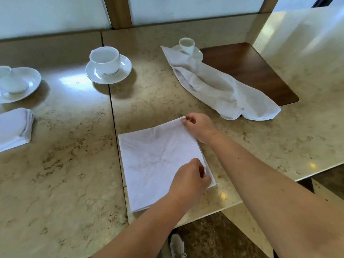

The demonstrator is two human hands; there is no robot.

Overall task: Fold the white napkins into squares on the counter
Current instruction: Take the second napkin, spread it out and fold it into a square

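Left hand [189, 178] and right hand [198, 127] both pinch, fingers curled.

A restaurant or café service counter: polished marble top [55, 174], cup on saucer [108, 68], stacked folded napkins [14, 127].

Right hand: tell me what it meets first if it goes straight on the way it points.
The right hand, pinching the folded napkin's far corner, points up-left; bare counter follows, then probably the cup and saucer, though depth is unclear.

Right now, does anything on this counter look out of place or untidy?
Yes. A crumpled napkin lies unfolded, draped over a saucer holding a small cup and partly over the dark wooden inset. The napkin being folded lies flat, both hands pinching its right edge.
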